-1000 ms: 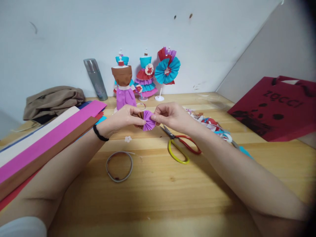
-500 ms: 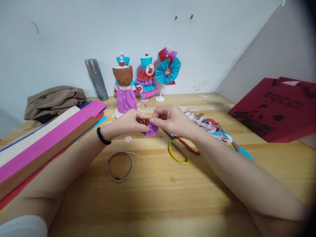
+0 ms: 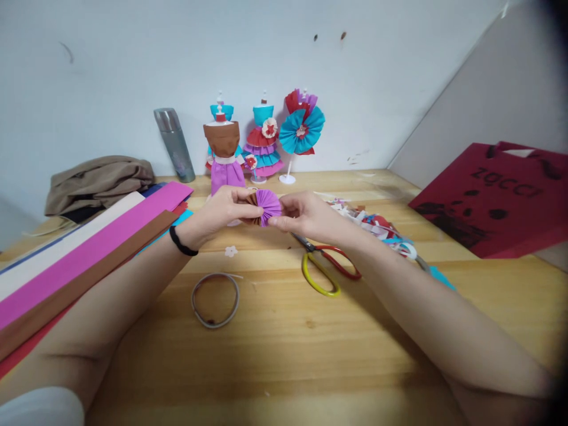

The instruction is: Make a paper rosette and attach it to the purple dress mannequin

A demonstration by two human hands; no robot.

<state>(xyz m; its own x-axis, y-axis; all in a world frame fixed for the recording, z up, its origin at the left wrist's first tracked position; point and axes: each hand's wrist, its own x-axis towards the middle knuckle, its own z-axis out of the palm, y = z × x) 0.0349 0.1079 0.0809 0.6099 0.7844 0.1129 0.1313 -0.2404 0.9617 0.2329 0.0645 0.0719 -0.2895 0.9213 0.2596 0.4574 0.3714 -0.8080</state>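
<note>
A pleated paper rosette [image 3: 269, 206], purple with a brown part at its left, is held up between my two hands over the table. My left hand [image 3: 225, 210] pinches its left side, thumb reaching toward the centre. At the right edge, my right hand [image 3: 302, 214] grips it between thumb and fingers. Just behind stands a small dress form [image 3: 222, 139] with a brown top and purple skirt. Scissors [image 3: 326, 266] with one red and one yellow handle lie under my right hand. A coiled cord [image 3: 215, 300] rests nearer the front.
Coloured paper strips [image 3: 95, 251] lie at left, by a brown cloth [image 3: 100, 180] and a bottle [image 3: 175, 145]. More dressed forms [image 3: 263, 142] stand along the wall. Paper scraps [image 3: 377, 225] and a red bag [image 3: 497, 201] are at right. A white paper flower [image 3: 231, 251] lies mid-table.
Both hands have lifted the rosette slightly and turned it so its purple pleats face the camera more. My right fingers have shifted from its top to its right edge.
</note>
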